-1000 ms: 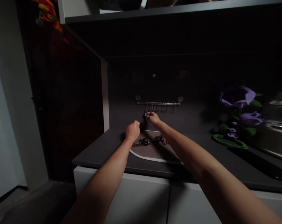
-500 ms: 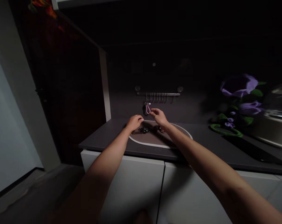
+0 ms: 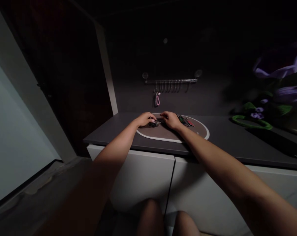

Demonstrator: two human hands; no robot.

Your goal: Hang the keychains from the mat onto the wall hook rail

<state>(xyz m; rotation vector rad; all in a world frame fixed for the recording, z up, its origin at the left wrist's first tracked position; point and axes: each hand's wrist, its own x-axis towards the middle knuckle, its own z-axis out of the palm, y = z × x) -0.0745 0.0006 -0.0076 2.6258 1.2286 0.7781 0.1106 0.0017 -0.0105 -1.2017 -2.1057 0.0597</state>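
On the oval brown mat (image 3: 170, 132) with a white rim, my left hand (image 3: 145, 119) has its thumb and fingers closed at a small shiny metal keychain (image 3: 155, 124). My right hand (image 3: 171, 120) hovers low over the mat just to the right, fingers curled inward; what they hold, if anything, is hidden. Beside its wrist lies a small pile of dark, green and red keychains (image 3: 186, 121). Above the hands, a pink loop keychain (image 3: 157, 99) hangs from the leftmost hook of the clear hook rail (image 3: 173, 81).
The rail is fixed to the dark back wall and bears several other hooks. Purple flowers (image 3: 283, 68) with a green ring base (image 3: 251, 123) and a flat black object (image 3: 276, 141) occupy the right of the grey counter (image 3: 109, 131). White cabinet doors (image 3: 143, 177) are below.
My right hand has left the pink keychain, which stays hanging, and has come down to the mat. My left hand has lowered to the metal keychain. The view has shifted downward.
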